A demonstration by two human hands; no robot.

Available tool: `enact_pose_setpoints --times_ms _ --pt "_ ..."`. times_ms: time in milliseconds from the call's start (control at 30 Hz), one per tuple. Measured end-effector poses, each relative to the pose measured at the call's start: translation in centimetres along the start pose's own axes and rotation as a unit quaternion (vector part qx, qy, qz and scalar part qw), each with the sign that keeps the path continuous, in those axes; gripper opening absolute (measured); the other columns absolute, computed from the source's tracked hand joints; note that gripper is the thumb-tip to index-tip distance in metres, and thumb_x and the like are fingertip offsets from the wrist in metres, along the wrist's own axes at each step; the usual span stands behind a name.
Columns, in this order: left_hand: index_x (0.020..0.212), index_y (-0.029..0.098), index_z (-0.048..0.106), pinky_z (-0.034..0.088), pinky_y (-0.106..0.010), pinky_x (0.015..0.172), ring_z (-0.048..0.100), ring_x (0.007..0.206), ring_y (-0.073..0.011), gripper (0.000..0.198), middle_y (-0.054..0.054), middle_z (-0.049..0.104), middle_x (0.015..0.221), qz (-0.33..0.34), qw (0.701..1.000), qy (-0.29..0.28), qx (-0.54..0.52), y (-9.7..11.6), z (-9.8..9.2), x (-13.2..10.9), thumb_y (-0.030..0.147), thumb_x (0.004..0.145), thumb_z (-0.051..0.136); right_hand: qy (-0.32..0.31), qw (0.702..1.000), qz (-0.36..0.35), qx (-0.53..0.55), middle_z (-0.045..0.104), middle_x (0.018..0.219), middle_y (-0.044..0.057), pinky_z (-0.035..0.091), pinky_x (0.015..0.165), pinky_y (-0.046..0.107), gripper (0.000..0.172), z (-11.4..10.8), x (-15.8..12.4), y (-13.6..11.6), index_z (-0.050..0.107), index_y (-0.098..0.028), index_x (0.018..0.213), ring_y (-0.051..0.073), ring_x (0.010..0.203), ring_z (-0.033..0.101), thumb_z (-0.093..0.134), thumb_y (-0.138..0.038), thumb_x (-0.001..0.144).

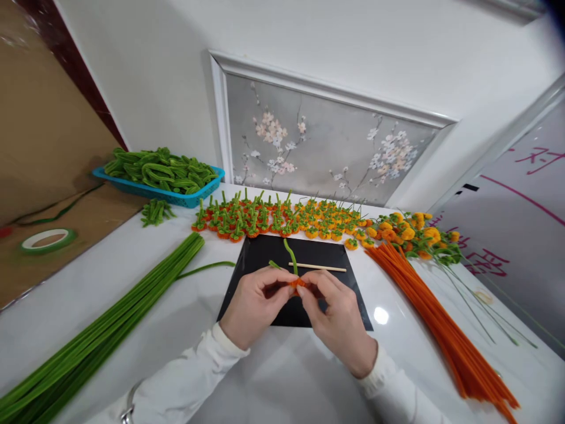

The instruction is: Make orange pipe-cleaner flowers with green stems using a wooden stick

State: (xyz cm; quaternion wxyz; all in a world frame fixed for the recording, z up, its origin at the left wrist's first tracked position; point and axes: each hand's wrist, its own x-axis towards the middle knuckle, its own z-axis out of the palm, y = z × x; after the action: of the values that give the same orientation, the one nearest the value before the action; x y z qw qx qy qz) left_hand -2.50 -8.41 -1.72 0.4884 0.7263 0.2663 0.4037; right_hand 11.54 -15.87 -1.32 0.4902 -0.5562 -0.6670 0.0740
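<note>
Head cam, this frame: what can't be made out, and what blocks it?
All in the head view:
Orange piece: full shape, hidden by the left hand and right hand.
Long green stems: near ends, cut off by the left and bottom edges.
Blue basket: floor, hidden under the heaped green loops.
Pink line at right: far end, cut off by the right edge.
</note>
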Motion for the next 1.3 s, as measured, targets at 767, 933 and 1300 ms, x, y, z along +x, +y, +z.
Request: enact_pose_setpoints --times_ms 767,933,1300 --pt "0.082 0.016 0.071 0.050 -0.023 0.063 0.062 0.071 -0.0151 0.014 -0.006 0.067 0.080 0.057 0.993 0.013 0.100 0.8 -0.1 -0.1 0.014 0.078 0.058 -0.060 0.989 -0.070 -0.118 0.058 0.093 0.009 0.051 0.076 0.032 0.019 -0.3 0.2 0.0 0.054 -0.017 0.101 0.018 0.086 0.057 0.038 -0.014 0.091" --pt "0.077 0.016 0.069 0.050 -0.025 0.066 0.062 0.071 -0.0159 0.010 -0.004 0.067 0.077 0.006 0.997 0.004 0.073 0.9 0.1 -0.2 0.013 0.075 0.059 -0.120 0.956 -0.127 -0.233 0.058 0.102 0.012 0.051 0.076 0.035 0.029 -0.6 -0.1 0.1 0.055 -0.018 0.111 0.022 0.091 0.057 0.035 -0.012 0.092" --pt "0.094 0.014 0.068 0.052 -0.027 0.078 0.065 0.082 -0.0155 0.026 -0.006 0.071 0.091 -0.199 0.955 -0.043 -0.216 1.4 -0.8 0.6 0.022 0.069 0.071 -0.035 0.981 0.113 0.154 0.063 0.084 0.003 0.055 0.061 0.027 0.026 -0.8 0.5 1.6 0.054 -0.019 0.113 0.012 0.060 0.062 0.044 -0.031 0.091"
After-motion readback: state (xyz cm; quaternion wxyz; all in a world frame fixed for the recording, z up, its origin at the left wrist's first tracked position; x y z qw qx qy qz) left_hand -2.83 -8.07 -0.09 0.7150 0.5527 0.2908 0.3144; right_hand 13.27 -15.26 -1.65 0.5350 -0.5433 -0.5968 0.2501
